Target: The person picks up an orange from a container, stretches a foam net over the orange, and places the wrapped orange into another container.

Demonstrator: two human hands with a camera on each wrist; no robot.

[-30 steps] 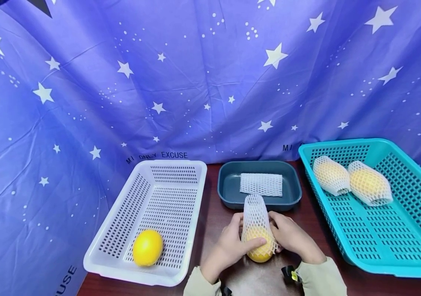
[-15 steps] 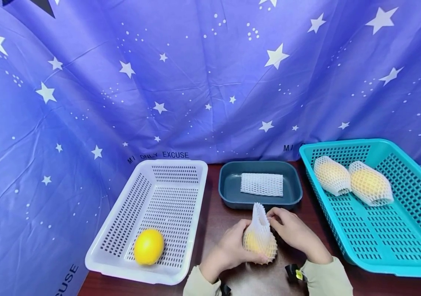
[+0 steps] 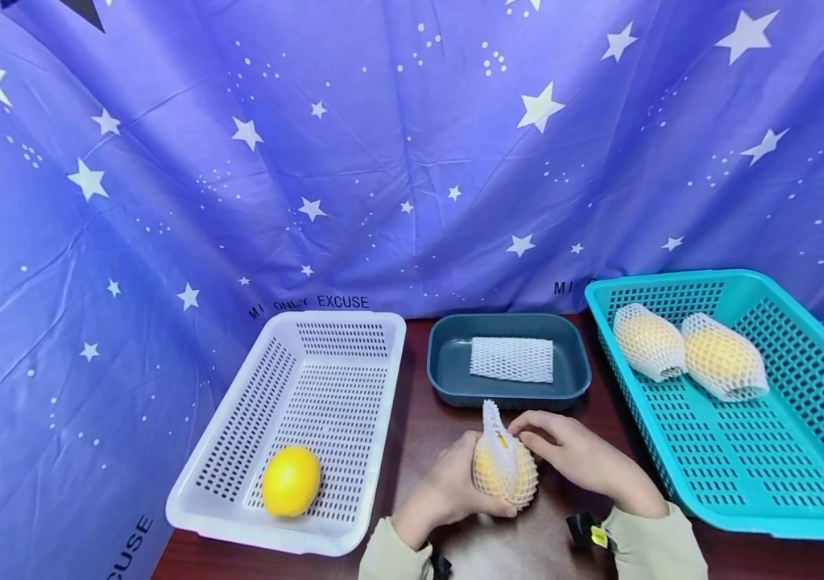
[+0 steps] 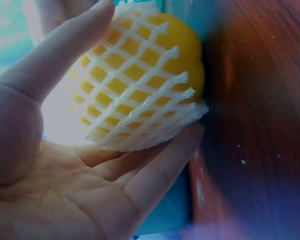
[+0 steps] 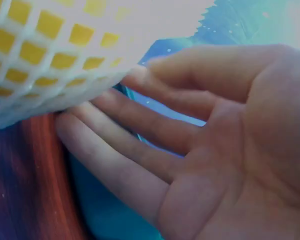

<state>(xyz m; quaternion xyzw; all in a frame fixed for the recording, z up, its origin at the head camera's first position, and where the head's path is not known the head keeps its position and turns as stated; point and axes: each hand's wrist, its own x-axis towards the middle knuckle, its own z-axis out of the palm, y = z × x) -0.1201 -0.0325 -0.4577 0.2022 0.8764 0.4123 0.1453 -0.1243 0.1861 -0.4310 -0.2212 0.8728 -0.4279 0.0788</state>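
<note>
A smooth yellow fruit (image 4: 190,42) sits inside a white foam net sleeve (image 3: 507,475) in front of the dark dish. My left hand (image 3: 448,487) grips the sleeved fruit from the left, thumb on the near side and fingers underneath. The sleeve's narrow end stands up and away from me, with a gap showing some yellow. On the right side, my right hand (image 3: 578,455) has its fingertips at the sleeve; in the right wrist view its fingers (image 5: 120,170) reach fairly straight along the underside of the net (image 5: 45,65). The fruit's kind is unclear.
A white basket (image 3: 377,451) at left holds one bare yellow fruit (image 3: 291,482). The dark dish (image 3: 448,387) behind the hands holds a flat foam net sleeve (image 3: 511,359). In the teal basket (image 3: 781,524) at right lie two sleeved fruits (image 3: 725,357). A starry curtain (image 3: 412,161) hangs behind.
The sleeved fruit has tipped so the sleeve's long end now looks shorter and folded, with a gap in it. My right hand has shifted from the fruit's side toward the sleeve's upper end.
</note>
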